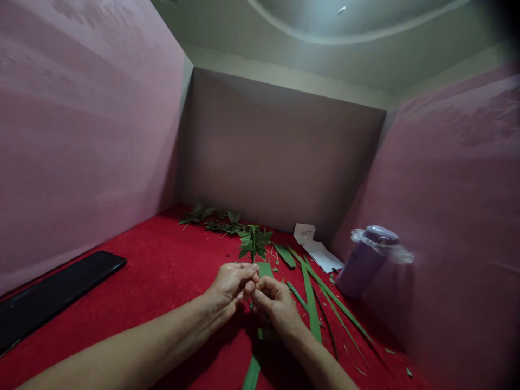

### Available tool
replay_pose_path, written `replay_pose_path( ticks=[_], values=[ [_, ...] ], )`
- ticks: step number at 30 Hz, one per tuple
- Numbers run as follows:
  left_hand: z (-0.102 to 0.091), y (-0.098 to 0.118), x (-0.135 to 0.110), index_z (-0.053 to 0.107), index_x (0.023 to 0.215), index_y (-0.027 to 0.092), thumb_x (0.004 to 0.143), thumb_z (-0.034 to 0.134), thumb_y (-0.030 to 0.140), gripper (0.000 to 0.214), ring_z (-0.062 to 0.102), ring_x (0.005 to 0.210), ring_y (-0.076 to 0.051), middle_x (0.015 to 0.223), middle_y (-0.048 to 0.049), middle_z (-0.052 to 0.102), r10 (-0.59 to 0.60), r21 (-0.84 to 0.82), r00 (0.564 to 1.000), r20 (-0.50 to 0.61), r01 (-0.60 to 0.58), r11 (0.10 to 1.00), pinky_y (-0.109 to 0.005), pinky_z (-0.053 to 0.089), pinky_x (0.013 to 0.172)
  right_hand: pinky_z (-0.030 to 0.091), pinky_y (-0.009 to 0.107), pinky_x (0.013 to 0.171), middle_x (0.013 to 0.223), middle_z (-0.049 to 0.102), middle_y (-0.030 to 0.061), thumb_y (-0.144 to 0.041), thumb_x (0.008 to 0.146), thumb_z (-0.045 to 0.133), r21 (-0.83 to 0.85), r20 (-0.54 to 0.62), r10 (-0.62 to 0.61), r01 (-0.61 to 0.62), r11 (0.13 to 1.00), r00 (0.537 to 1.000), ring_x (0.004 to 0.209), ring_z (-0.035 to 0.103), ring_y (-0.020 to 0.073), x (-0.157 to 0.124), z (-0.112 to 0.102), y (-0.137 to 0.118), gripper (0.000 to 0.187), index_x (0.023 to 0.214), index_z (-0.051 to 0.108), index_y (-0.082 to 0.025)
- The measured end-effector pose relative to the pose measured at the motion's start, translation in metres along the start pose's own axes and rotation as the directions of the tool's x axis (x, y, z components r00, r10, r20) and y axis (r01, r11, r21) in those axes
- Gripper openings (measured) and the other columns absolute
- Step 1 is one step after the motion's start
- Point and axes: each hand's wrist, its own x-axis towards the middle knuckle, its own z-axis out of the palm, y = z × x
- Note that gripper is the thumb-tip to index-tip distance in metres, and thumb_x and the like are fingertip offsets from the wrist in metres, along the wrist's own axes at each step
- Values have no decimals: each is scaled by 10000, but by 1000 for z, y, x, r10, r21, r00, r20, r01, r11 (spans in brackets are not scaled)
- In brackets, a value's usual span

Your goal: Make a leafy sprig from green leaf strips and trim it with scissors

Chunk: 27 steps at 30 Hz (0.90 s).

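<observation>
My left hand point(232, 283) and my right hand point(274, 301) meet over the red cloth point(162, 271), fingers pinched together. Between them they hold the stem of a small green leaf ornament point(254, 241) with pointed folded tips that stands up just above my fingers. A long green leaf strip point(255, 357) runs from under my hands toward me. Both hands are closed on the stem.
More folded green leaf pieces point(215, 219) lie at the back of the cloth. Several long leaf strips point(312, 303) lie to the right. A lilac bottle point(365, 260), white papers point(317, 249) and a black flat object point(52, 295) at the left; pink walls enclose the space.
</observation>
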Motion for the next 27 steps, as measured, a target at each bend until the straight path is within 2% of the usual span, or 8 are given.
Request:
replay_pose_path(
  ticks=[10,20,27],
  values=[
    [0,0,2,559,514,108,569,725,383,327,310,234,-24,320,32,466,13,31,1000,-19,-12,999,-155,153,271,203,164,303,434,500,-68,-432,670,651,-25,20,-7,7,1000,1000,290,328,36,0,-1,1,309,624,496,-167],
    [2,6,-3,508,437,128,631,670,344,332,234,210,-15,256,55,384,9,163,1000,-16,-6,987,-171,98,280,213,167,325,439,504,-60,-417,673,656,-33,16,-23,23,999,1000,318,336,42,2,-1,6,297,621,506,-167],
    [4,10,-6,560,479,109,658,631,327,291,291,255,-20,354,16,490,39,254,999,-30,-30,967,-159,124,291,196,172,314,436,495,-63,-435,694,643,-17,39,-22,23,1000,999,298,308,35,1,0,5,301,660,535,-156]
  ],
)
